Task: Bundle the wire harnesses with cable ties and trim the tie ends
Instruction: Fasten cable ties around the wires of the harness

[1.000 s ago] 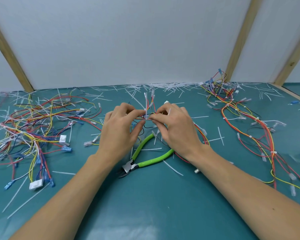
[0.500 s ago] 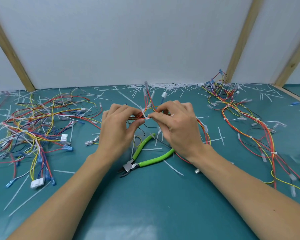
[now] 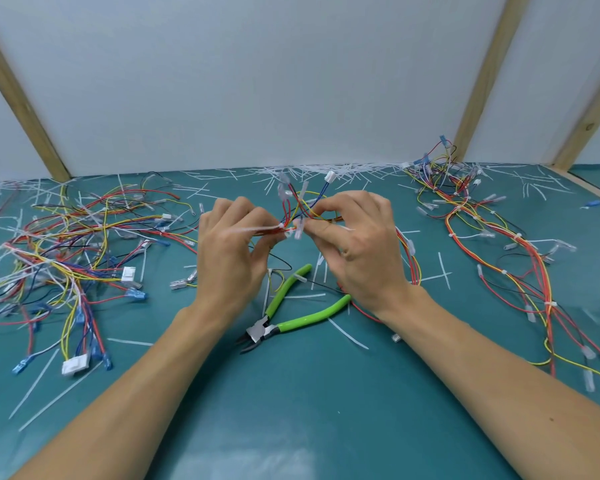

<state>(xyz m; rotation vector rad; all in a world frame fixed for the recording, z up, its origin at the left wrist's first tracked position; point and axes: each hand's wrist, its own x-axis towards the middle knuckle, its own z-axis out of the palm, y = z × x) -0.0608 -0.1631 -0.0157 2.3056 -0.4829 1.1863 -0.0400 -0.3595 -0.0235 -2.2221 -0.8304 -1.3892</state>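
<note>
Above the middle of the teal table, my left hand (image 3: 231,251) and my right hand (image 3: 357,244) hold a small wire harness (image 3: 300,202) of red, yellow and blue wires between them. A white cable tie (image 3: 257,230) is wrapped round the wires; my left fingers pinch its tail, which sticks out to the left. My right fingers pinch the wires beside the tie head. Clear and white connectors stand up above the hands. Green-handled cutters (image 3: 291,310) lie on the table just below the hands, jaws pointing lower left.
A loose tangle of harnesses (image 3: 66,258) covers the left of the table. Tied harnesses (image 3: 506,258) run down the right side. Cut white tie ends (image 3: 326,171) litter the back edge by the white wall; wooden struts lean at both sides.
Both hands have lifted the harness a little and the tie tail now sticks out further to the left of the wires. The cutters have not moved.
</note>
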